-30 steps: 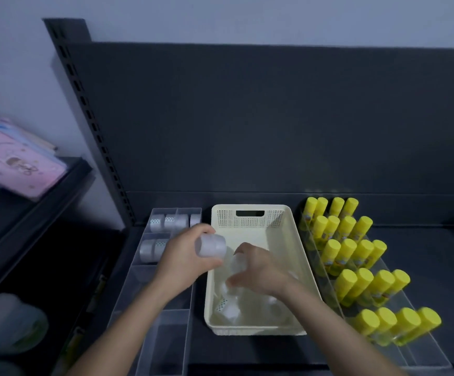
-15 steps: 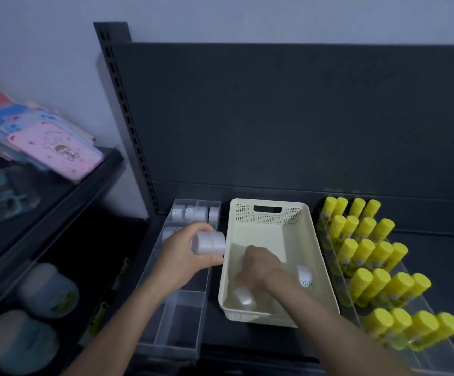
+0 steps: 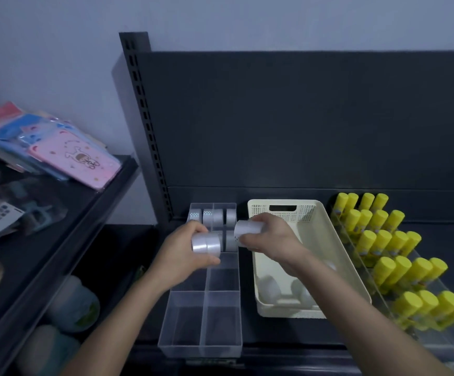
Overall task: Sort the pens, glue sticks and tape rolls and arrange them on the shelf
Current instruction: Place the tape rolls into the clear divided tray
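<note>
My right hand [image 3: 272,240] has come up out of the basket [image 3: 339,256] gripping tape rolls [image 3: 247,230]. My left hand [image 3: 182,253] has shifted its pair [image 3: 206,245] further over the tray [image 3: 201,321].

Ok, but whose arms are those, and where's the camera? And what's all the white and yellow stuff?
Those are a person's two bare arms, not a machine. The camera sits on their head and looks down, so you see what they see. The left hand holds white tape rolls over a clear divided tray. Other rolls already stand in the tray's back compartments. The right hand holds a second lot of tape by the left edge of a cream basket. White things lie in the basket, too blurry to name. On the right, yellow glue sticks stand in rows.
</note>
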Action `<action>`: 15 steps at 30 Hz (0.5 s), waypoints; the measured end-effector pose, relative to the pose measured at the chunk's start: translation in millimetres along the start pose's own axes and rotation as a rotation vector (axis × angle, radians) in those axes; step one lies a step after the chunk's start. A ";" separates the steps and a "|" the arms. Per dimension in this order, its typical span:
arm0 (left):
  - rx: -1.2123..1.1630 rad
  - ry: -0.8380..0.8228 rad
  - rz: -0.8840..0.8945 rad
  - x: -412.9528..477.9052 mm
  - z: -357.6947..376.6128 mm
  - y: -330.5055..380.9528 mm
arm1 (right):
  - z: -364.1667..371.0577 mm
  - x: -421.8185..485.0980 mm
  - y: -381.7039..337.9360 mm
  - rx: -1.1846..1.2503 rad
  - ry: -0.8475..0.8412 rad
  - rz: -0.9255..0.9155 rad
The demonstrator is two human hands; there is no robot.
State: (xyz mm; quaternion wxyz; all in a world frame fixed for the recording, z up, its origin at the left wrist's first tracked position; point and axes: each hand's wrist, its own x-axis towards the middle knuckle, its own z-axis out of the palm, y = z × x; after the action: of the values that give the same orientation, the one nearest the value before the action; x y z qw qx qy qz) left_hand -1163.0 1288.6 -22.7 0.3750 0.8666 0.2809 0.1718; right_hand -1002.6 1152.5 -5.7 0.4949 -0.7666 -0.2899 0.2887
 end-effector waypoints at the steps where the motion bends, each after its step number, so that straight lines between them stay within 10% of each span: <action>1: 0.027 -0.008 0.006 0.5 -2.5 -4.2 | 5.0 -1.6 -0.8 0.024 -0.002 0.003; 15: 0.134 -0.139 0.085 -5.2 1.3 -51.9 | 29.9 -11.2 -1.3 -0.031 0.060 -0.045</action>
State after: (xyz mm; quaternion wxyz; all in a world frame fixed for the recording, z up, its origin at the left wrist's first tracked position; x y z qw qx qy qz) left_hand -1185.0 1313.8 -62.8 0.3271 0.9108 0.2279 0.1078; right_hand -1032.0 1162.5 -13.0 0.4976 -0.7759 -0.2965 0.2499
